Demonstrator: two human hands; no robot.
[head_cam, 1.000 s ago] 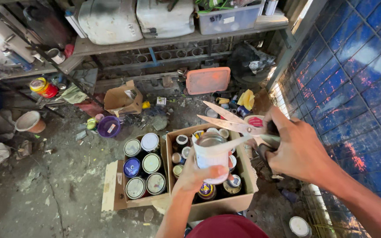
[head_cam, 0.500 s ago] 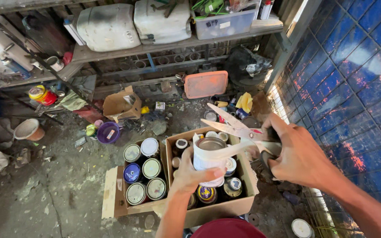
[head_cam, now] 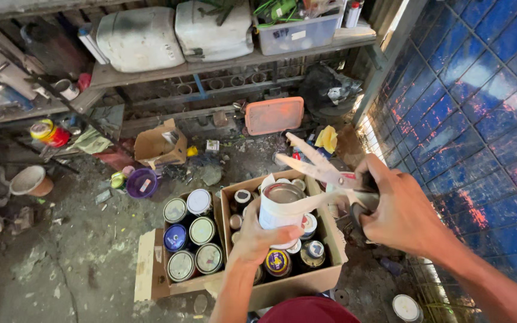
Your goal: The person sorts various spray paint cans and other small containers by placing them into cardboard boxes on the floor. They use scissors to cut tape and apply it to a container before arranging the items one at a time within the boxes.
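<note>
My left hand [head_cam: 263,238] grips a small tin [head_cam: 281,207] wrapped in a white label, held upright over a cardboard box [head_cam: 294,281] of small tins. A strip of the white label stretches from the tin to the right. My right hand [head_cam: 403,210] holds a pair of scissors [head_cam: 317,165] with the blades spread apart, pointing up and left just above the strip.
A second open box [head_cam: 151,281] with several larger lidded cans lies left of the first. A purple lid [head_cam: 142,182], an empty carton [head_cam: 160,146], an orange tray [head_cam: 274,115] and litter lie on the dirty floor. Shelves with white jerrycans [head_cam: 142,36] stand behind; a blue grid wall [head_cam: 480,119] runs on the right.
The tin and scissors have stayed together in my hands over the box. The scissor blades remain spread at the label strip; the view has shifted slightly.
</note>
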